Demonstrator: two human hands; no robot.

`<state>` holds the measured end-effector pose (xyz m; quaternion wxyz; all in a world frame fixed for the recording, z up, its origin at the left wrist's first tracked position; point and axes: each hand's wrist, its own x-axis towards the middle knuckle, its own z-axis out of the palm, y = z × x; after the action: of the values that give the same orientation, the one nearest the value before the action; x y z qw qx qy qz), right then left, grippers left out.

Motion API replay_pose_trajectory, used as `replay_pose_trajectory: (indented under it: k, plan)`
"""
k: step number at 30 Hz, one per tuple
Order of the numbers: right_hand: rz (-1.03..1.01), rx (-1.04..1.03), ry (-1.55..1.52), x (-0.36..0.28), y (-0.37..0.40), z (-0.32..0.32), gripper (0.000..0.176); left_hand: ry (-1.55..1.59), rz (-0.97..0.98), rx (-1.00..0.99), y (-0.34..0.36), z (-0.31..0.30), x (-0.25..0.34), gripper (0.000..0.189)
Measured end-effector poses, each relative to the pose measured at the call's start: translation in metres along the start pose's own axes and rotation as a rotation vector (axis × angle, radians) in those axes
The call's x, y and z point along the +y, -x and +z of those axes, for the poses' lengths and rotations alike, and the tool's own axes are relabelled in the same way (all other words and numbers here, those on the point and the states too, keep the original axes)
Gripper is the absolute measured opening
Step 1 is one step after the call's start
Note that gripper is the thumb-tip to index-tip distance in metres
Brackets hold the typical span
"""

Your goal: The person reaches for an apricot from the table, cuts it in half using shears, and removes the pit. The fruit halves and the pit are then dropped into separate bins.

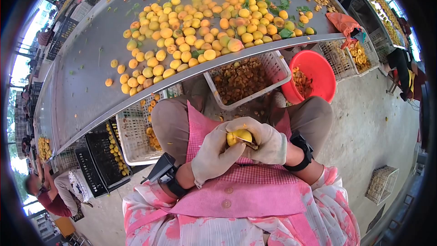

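Both my hands wear pale work gloves and meet above my lap. My left hand (211, 158) has its fingers closed around one side of a yellow apricot (238, 136). From the other side my right hand (267, 143) grips the same apricot, fingers curled over it. A small dark edge shows beneath the fruit by the right thumb; I cannot make out what it is. Past my knees, a white crate (284, 81) holds brownish pieces, and beside it a red bucket (325, 70) contains orange fruit pieces.
A metal table (86, 95) carries a heap of whole apricots (191, 32) with scattered leaves. An orange cloth bag (342, 23) lies on its right corner. Left of my legs stand a white crate (132, 141) and a black crate (93, 166). Another person (57, 189) sits at far left.
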<state>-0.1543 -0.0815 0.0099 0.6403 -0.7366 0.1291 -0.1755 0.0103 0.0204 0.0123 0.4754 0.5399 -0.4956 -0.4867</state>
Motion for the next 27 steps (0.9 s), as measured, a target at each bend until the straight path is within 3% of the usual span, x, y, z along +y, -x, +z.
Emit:
replay_pose_trajectory:
  k: [3, 6, 9, 13, 16, 18, 20, 27]
  plan:
    - [-0.007, 0.029, 0.071, 0.003, -0.002, 0.003, 0.063, 0.027, -0.114, -0.006, -0.003, -0.004, 0.000, 0.043]
    - [0.034, 0.114, 0.149, 0.002, -0.004, 0.004, 0.066, -0.024, -0.009, 0.084, -0.010, 0.004, -0.007, 0.047]
    - [0.119, 0.066, 0.181, -0.003, -0.004, 0.004, 0.071, -0.276, -0.136, 0.111, -0.012, 0.007, 0.014, 0.040]
    - [0.084, 0.105, 0.266, -0.002, -0.007, 0.003, 0.072, -0.243, -0.062, 0.160, -0.014, 0.006, 0.005, 0.049]
    - [0.105, 0.078, 0.292, 0.001, -0.005, 0.003, 0.070, -0.228, -0.049, 0.084, -0.013, 0.002, 0.007, 0.049]
    - [0.124, 0.075, 0.310, 0.007, -0.005, 0.003, 0.069, -0.332, -0.085, 0.032, -0.013, 0.001, 0.017, 0.039]
    - [-0.037, 0.093, 0.351, 0.015, -0.005, 0.003, 0.071, -0.332, -0.063, 0.012, -0.011, -0.001, 0.017, 0.038]
    - [0.074, -0.024, 0.265, 0.010, -0.003, 0.003, 0.077, -0.356, -0.043, -0.075, -0.005, -0.009, 0.016, 0.025]
